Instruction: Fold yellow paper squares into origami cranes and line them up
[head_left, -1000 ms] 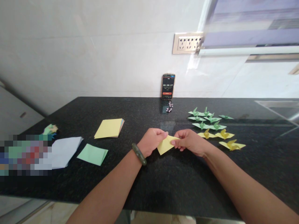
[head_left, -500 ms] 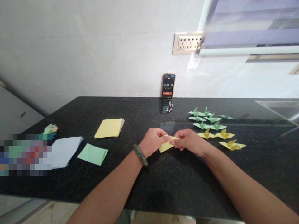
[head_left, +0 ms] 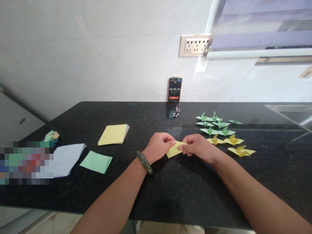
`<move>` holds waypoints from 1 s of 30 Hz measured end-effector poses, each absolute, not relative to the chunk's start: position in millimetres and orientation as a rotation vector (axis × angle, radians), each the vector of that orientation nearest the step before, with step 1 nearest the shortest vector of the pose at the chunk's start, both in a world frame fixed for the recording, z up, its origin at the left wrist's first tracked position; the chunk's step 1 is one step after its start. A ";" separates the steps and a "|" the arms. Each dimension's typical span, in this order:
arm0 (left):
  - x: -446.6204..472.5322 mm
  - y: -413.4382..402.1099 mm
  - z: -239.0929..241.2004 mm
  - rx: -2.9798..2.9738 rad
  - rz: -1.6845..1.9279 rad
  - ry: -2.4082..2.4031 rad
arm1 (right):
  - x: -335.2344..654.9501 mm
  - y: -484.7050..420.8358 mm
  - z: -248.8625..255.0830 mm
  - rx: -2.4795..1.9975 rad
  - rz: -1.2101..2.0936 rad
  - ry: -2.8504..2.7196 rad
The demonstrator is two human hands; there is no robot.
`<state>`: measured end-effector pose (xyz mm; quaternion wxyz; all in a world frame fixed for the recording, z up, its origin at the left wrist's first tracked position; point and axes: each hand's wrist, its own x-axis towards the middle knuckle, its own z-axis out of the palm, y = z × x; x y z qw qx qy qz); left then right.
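Observation:
A folded piece of yellow paper is held between both hands above the dark countertop. My left hand pinches its upper left part with thumb and fingers; a dark green bangle circles that wrist. My right hand grips the paper's right end, thumb on top and fingers curled behind. The fingers hide part of the paper's edges. To the right of my right hand stand several folded yellow paper cranes, with several green paper cranes in rows behind them.
Left of my hands lie a stack of square paper, yellow on top, and a green sheet. Farther left are white paper and a crumpled item. A phone showing a timer leans on the wall, beaded strap below.
My left thumb has shifted slightly up and back along the yellow paper, leaving more of it showing. Both hands keep hold. The whole view has drifted slightly.

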<state>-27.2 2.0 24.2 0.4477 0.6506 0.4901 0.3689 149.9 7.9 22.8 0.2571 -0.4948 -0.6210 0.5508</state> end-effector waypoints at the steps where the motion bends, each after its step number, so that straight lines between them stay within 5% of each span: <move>1: -26.9 1.5 25.2 1.623 0.907 1.235 | 149.7 7.6 22.9 -1.351 1.461 -1.719; 23: -33.7 5.3 31.0 1.411 0.996 1.325 | 176.5 19.7 34.8 -1.324 0.793 -2.058; 30: -26.7 0.8 28.7 1.362 0.991 1.220 | 146.3 7.8 24.0 -1.199 1.284 -1.747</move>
